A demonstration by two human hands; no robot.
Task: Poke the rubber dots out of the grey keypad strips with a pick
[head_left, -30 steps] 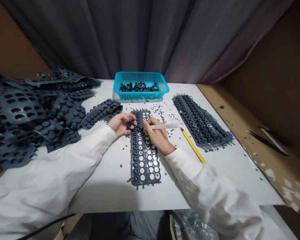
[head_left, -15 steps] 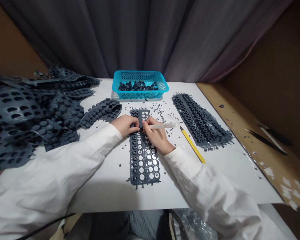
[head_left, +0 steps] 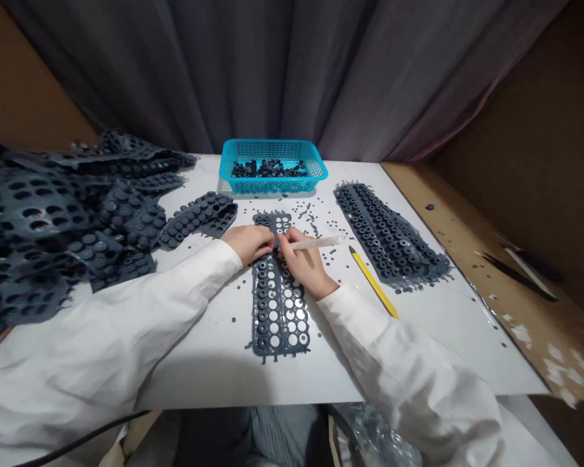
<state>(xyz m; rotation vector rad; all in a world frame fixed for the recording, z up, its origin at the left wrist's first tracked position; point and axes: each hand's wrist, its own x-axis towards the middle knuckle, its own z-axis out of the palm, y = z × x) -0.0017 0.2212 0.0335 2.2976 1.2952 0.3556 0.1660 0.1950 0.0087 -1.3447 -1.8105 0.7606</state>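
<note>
A dark grey perforated rubber sheet (head_left: pixel 283 305) lies lengthwise on the white table in front of me. Black ring-shaped pieces fill its left column, while many other holes show white table through them. My left hand (head_left: pixel 250 243) is closed with curled fingers on the sheet's upper left part; its fingertips are partly hidden. Opposite it, my right hand (head_left: pixel 309 263) grips a white pen-like stick (head_left: pixel 324 242), its back end pointing right. The stick's tip is hidden by my fingers, which meet the sheet close to my left fingertips.
Behind the sheet stands a blue basket (head_left: pixel 274 187) of small black pieces. Rubber sheets (head_left: pixel 53 220) are heaped at left; another moulded sheet (head_left: pixel 389 237) lies at right beside a yellow pencil-like tool (head_left: pixel 374 283). Small dark discs litter the table. Black tweezers (head_left: pixel 518 275) lie far right.
My left fingers have shifted slightly and lie closer together on the sheet. The white stick has tilted a little in my right hand. The view has shifted slightly.
</note>
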